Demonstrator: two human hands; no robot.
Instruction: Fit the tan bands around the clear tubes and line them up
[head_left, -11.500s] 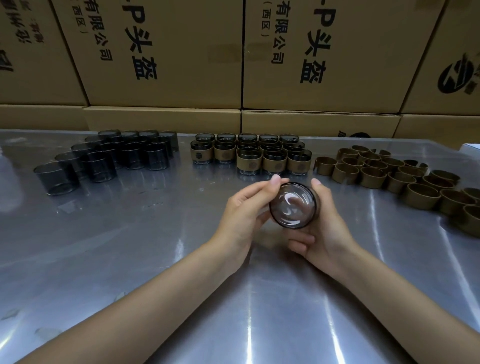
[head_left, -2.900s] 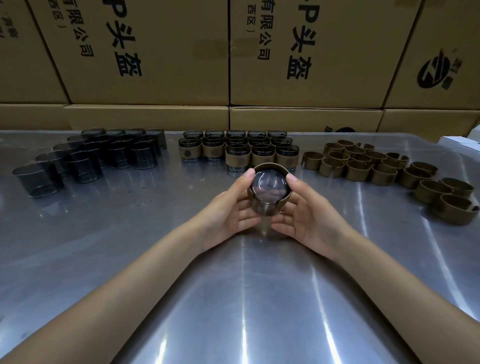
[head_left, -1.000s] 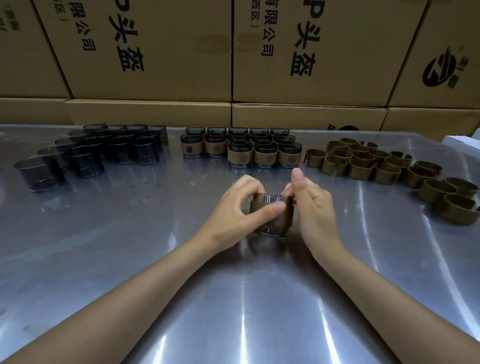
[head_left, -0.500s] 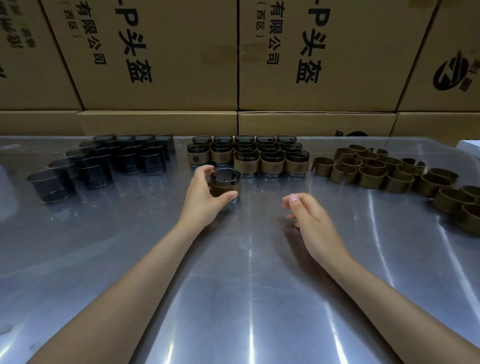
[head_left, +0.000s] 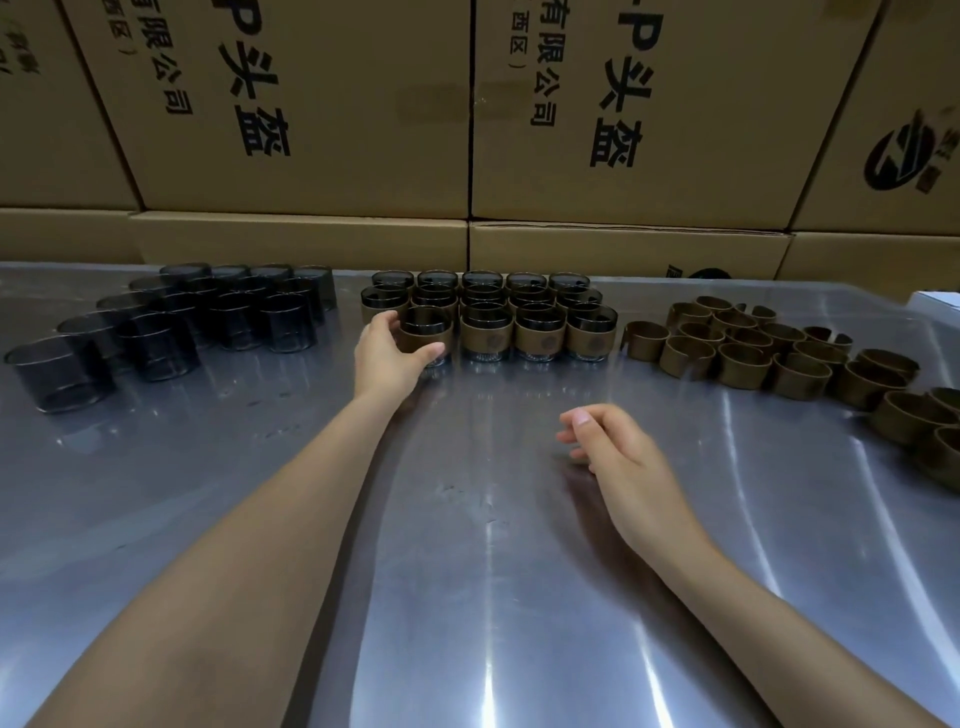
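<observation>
My left hand (head_left: 387, 353) grips a clear tube wearing a tan band (head_left: 427, 335), standing at the left end of the front row of banded tubes (head_left: 540, 332) at the table's far middle. My right hand (head_left: 618, 447) hovers over the steel table, fingers loosely curled, holding nothing. Bare clear tubes (head_left: 208, 322) stand grouped at the far left. Loose tan bands (head_left: 769, 353) lie scattered at the far right.
The steel table (head_left: 467, 571) stretches from the rows toward me. Stacked cardboard boxes (head_left: 467, 119) with printed characters wall off the far edge. A white object (head_left: 937, 300) shows at the right edge.
The band was fitted on the tube held in both hands. My left hand then carried it forward and set it at the row's left end, while my right hand let go and stayed back.
</observation>
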